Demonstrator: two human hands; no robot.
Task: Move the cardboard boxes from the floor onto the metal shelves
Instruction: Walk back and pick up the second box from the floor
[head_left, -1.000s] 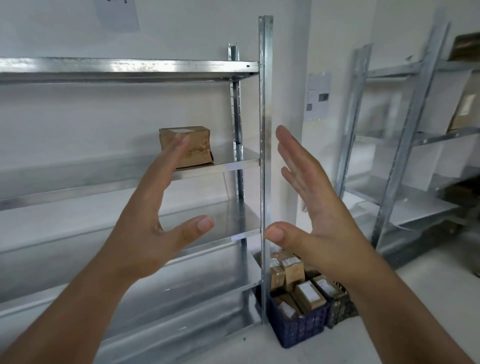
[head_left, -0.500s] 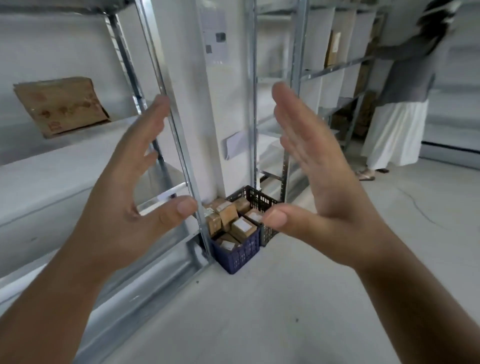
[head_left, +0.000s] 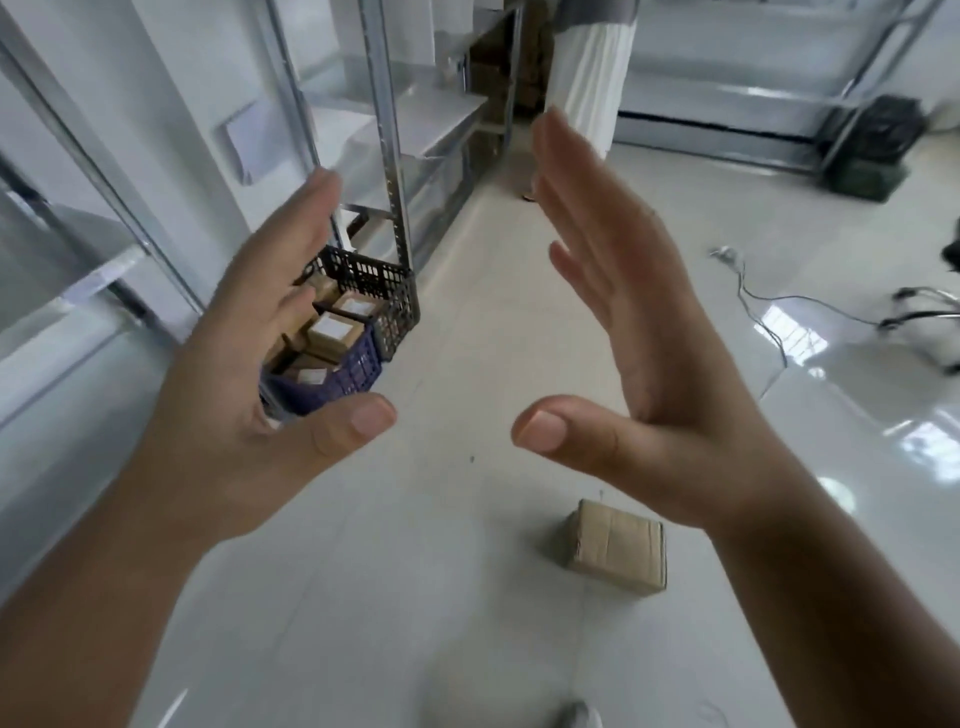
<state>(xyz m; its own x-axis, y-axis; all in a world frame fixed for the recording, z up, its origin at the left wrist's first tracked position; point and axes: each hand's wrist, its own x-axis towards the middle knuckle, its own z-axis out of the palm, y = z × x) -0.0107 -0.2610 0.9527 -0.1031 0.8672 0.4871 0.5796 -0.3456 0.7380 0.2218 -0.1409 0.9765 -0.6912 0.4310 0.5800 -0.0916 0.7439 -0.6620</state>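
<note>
Plain brown cardboard box (head_left: 615, 545), blue crate (head_left: 343, 382), black lattice crate (head_left: 387, 296), glossy white floor (head_left: 457, 519)

We can read no text, number or brand anywhere. White labels (head_left: 332, 326) sit on the small boxes in the blue crate (head_left: 337, 382), but their print is too blurred to make out. A pale sheet (head_left: 240, 141) on the white column shows no legible marking.

Glossy pale floor (head_left: 467, 597) with bright window reflections at right. White wall (head_left: 197, 78) at left. Two plastic crates, blue (head_left: 337, 384) and black (head_left: 384, 291), stand touching beside it. A cable (head_left: 763, 306) trails across the floor.
</note>
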